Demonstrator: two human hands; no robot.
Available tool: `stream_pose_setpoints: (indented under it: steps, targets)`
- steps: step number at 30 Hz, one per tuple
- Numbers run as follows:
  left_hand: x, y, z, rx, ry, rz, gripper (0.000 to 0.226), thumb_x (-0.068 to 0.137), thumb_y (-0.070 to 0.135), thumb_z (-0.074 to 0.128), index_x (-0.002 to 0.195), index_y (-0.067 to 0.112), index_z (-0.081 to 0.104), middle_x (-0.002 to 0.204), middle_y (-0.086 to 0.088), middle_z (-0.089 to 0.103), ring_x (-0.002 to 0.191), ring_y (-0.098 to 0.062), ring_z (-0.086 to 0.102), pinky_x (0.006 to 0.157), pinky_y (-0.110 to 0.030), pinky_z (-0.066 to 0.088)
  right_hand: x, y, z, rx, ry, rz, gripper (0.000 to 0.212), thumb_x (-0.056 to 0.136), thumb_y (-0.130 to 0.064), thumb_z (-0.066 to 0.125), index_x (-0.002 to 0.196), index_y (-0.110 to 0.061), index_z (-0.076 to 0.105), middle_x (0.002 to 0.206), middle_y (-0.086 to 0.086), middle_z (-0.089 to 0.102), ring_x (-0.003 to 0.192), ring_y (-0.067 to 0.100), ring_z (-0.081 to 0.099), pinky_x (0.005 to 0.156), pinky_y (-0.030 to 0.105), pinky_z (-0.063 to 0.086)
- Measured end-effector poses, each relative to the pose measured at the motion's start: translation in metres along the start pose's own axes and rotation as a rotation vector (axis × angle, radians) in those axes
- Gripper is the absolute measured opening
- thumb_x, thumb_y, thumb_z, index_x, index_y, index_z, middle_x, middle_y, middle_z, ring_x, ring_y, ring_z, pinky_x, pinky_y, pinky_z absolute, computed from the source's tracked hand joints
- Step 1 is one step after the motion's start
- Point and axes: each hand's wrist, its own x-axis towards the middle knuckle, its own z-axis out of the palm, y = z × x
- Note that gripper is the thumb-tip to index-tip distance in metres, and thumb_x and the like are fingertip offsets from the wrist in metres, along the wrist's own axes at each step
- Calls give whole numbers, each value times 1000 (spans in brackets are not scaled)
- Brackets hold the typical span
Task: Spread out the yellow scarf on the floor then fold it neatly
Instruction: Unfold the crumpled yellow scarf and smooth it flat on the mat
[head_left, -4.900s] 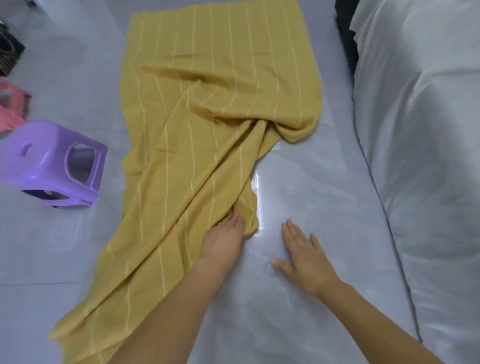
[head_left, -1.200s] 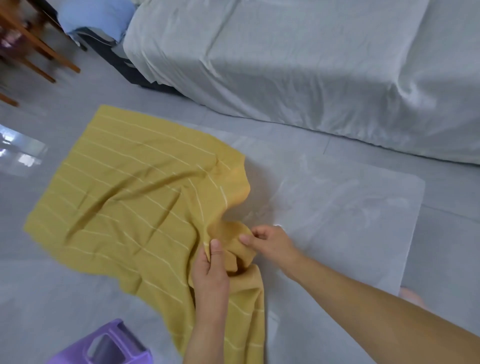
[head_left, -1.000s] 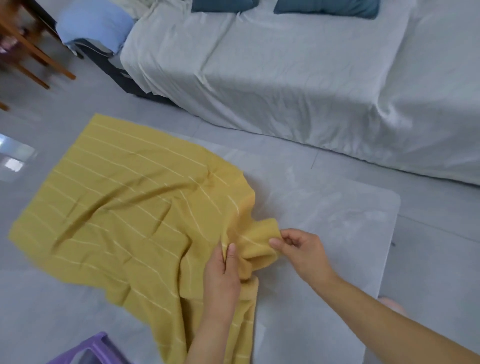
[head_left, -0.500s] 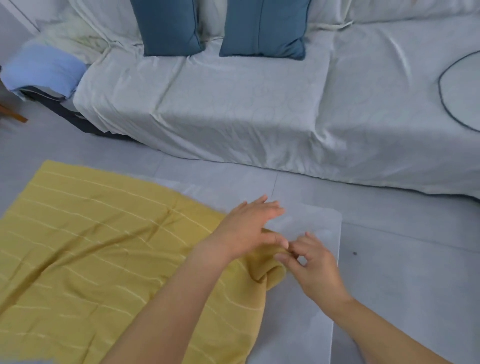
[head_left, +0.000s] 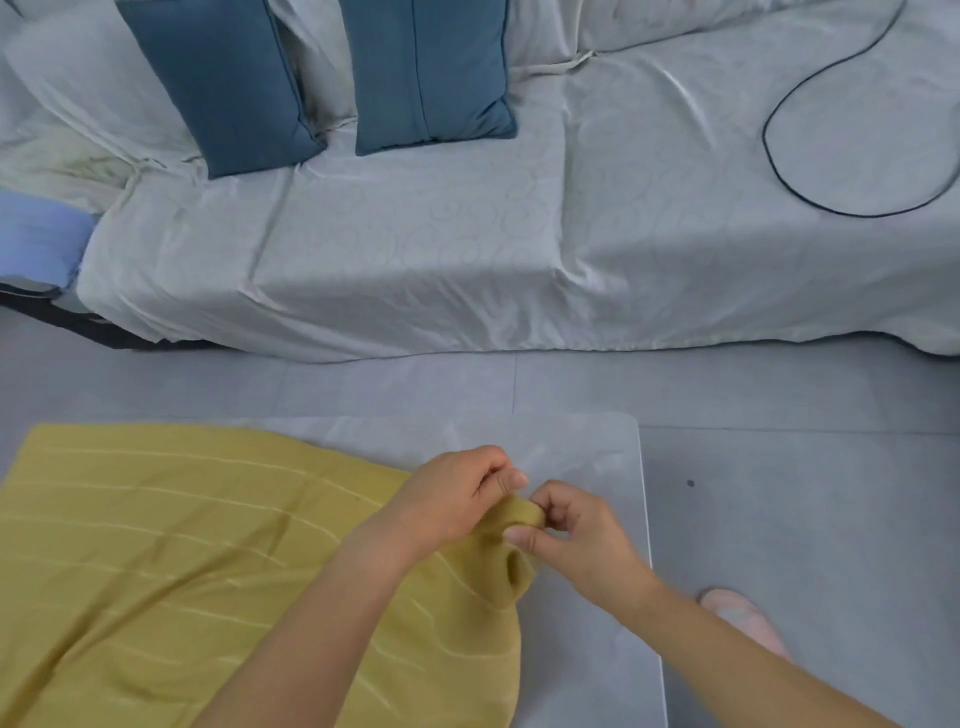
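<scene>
Both hands, left hand (head_left: 457, 501) and right hand (head_left: 576, 535), pinch the yellow scarf (head_left: 156, 561) corner.

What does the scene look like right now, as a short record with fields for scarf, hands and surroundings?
scarf: yellow, striped, mostly spread out, wrinkled; right corner bunched up
left hand: pinches the bunched corner
right hand: pinches the same corner
under it: pale floor mat
behind: sheet-covered sofa, two blue cushions, black cable
progress: not yet folded
</scene>
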Motion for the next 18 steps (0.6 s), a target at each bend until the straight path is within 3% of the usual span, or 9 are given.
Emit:
stream_pose_setpoints:
  steps: [2,4,9,11,15,18]
  targets:
    - [-2,-4,1,59,10,4,63,72,74,21,66,18,50,61,2,53,64,-18,51,61,-36,39,4,-2,1,13,11,42,29,73,-13,79,65,-21,52,57,-5,48,58,11,43,58,24,37]
    - [-5,-7,-1,37,101,18,55,74,73,28,56,22,36,51,3,39,53,-12,40,55,-36,33,6,-3,3,9,16,49,32,72,-13,80,64,-21,49,50,-11,42,53,9,38,53,24,33]
    - [-18,-17,-11,104,318,74,47,76,64,43,54,25,30,51,9,33,55,-10,38,49,-31,32,16,-7,-2,-92,-59,52,31,69,-21,83,65,-24,53,47,-12,39,49,5,32,49,21,28]
    - [-22,-22,-15,135,373,75,48,76,63,45,56,20,37,53,9,35,58,-11,40,49,-33,37,23,-13,-16,-275,-161,40,28,71,-27,81,64,-26,54,47,-13,42,48,4,35,50,19,27]
    - [-30,-34,-18,219,471,89,59,79,71,39,57,16,43,58,10,36,56,-11,39,45,-28,33,34,-22,-47,-946,-331,-101,47,79,-48,68,55,-28,32,52,-7,38,54,5,38,54,20,29]
    - [-34,-43,-17,232,554,59,62,81,73,35,57,16,46,57,8,41,54,-10,36,43,-29,33,40,-26,-77,-1110,-351,-32,49,77,-51,66,54,-25,32,57,-6,39,61,9,40,54,25,28]
